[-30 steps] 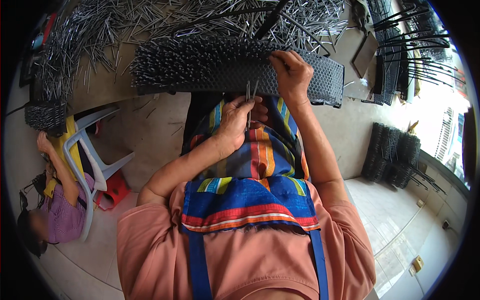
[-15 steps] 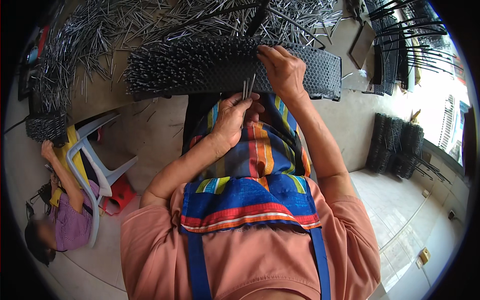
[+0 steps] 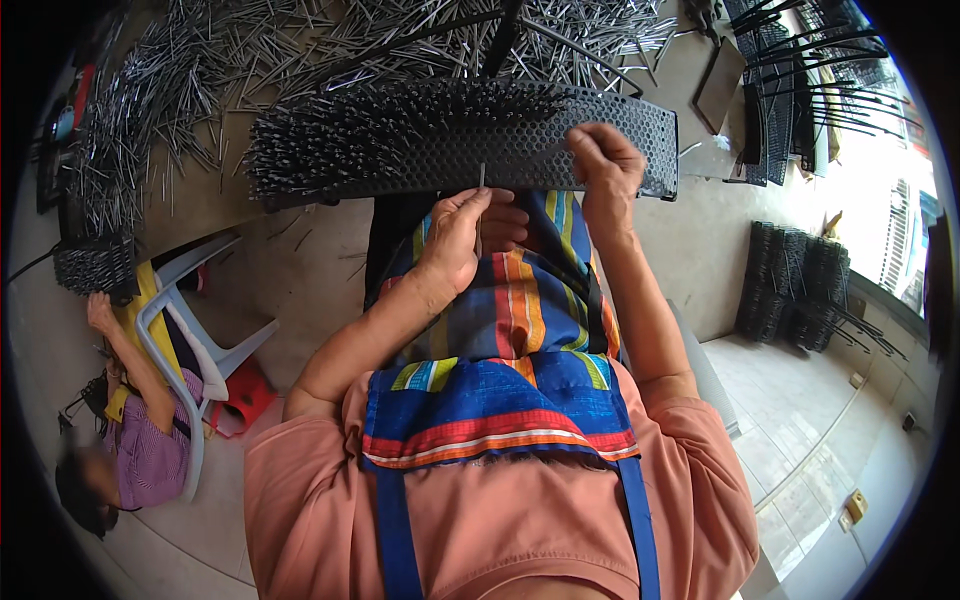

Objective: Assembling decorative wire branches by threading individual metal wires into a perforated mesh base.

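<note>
Before me lies a long, curved black rack point(image 3: 652, 145) full of round holes. Thin metal rods point(image 3: 330, 135) stand packed in its left part and along the far edge, while bare holes show in the middle and right. My left hand point(image 3: 458, 240), at the near edge, pinches a thin metal rod point(image 3: 482, 176) that points up between thumb and fingers; any others in the hand are hidden. Over the right part of the rack, my right hand point(image 3: 608, 172) is closed, thumb against bent fingers. Whatever may be in that pinch is too small to make out.
Loose metal rods point(image 3: 390, 45) are heaped across the table beyond the rack. Black wire racks point(image 3: 775, 285) stand on the floor at right. At far left a co-worker's hand point(image 3: 101, 312) touches a smaller filled rack point(image 3: 95, 268), near a grey plastic chair point(image 3: 165, 320).
My right hand has moved right and nearer, away from the rack's far edge. Several rods showed above my left hand before; one shows now.
</note>
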A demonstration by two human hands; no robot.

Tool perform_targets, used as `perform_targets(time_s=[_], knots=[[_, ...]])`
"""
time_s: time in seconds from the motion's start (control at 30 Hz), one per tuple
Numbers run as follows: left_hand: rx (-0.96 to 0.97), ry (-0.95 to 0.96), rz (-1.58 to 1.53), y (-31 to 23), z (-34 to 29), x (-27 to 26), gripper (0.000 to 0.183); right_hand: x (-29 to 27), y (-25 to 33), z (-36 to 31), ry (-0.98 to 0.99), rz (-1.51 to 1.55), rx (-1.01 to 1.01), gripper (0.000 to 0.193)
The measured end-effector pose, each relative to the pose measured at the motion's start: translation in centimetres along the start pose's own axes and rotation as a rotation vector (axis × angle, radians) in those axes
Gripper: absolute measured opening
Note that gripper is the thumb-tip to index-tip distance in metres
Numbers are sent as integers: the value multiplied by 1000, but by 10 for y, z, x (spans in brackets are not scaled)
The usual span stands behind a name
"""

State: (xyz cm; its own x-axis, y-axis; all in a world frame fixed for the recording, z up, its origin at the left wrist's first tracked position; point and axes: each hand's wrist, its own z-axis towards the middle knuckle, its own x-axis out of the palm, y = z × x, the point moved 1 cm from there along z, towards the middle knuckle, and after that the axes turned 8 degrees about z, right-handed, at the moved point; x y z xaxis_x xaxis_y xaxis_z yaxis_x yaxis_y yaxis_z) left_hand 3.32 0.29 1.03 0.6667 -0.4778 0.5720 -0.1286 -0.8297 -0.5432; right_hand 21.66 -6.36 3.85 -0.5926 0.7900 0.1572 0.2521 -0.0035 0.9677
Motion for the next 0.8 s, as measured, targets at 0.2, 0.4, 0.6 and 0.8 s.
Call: perform_targets(time_s=[0.2, 0.4, 0.6, 0.8], knots=[[-55, -8, -5, 7, 4, 3, 27, 14, 7, 20, 11, -432, -607, 7], [-34, -46, 16, 6, 2, 2, 25, 21, 13, 23, 54, -569, -652, 9], [-18, -46, 23, 5, 2, 4, 25, 26, 7, 28, 116, -711, -659, 10], [0, -33, 34, 7, 3, 6, 25, 30, 2, 24, 128, -751, -580, 13]])
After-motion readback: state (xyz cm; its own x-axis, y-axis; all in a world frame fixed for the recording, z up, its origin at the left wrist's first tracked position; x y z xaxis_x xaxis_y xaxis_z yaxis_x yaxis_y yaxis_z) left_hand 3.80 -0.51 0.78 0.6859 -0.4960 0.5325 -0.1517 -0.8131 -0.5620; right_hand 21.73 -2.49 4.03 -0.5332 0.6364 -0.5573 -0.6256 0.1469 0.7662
